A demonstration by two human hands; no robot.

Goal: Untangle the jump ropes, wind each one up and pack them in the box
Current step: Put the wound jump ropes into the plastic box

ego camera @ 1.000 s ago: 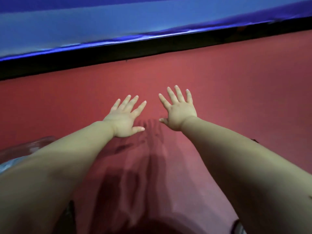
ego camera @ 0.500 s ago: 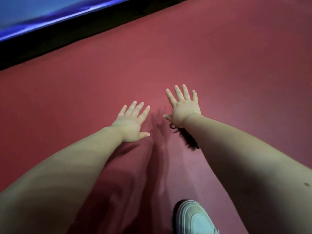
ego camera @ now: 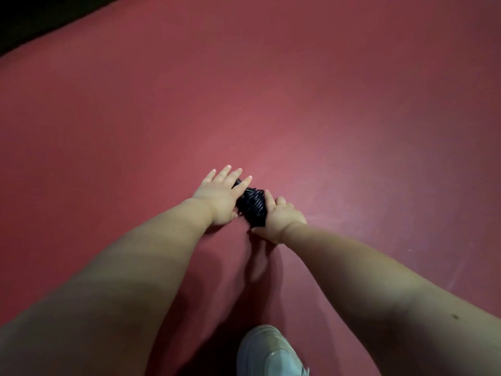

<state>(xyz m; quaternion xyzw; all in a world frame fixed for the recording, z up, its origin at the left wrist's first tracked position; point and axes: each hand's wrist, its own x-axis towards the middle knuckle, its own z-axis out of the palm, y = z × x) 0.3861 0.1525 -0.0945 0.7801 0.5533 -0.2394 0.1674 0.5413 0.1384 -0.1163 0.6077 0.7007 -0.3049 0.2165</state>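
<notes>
1. Since half a second ago, both hands have closed in from their spread, hovering pose onto the jump rope bundle [ego camera: 250, 204]. The view has tipped down, so the blue band at the top is gone.
2. The jump rope bundle is a black, tightly wound coil. It lies on the red floor [ego camera: 339, 109] between the two hands, ahead of the person.
3. Its long axis runs from near right to far left. The far end points away from the person and a little to the left, and the near end sits by the right thumb.
4. The left hand [ego camera: 221, 195] lies flat against the bundle's left side with its fingers straight and spread, gripping nothing.
5. The right hand [ego camera: 282, 218] grasps the bundle's near right side. Its thumb is at the near end, its index finger lies along the coil, and its other fingers are curled.
6. A white shoe [ego camera: 271, 352] shows at the bottom edge, well apart from the bundle, and a dark strip [ego camera: 24, 20] crosses the top left corner.
</notes>
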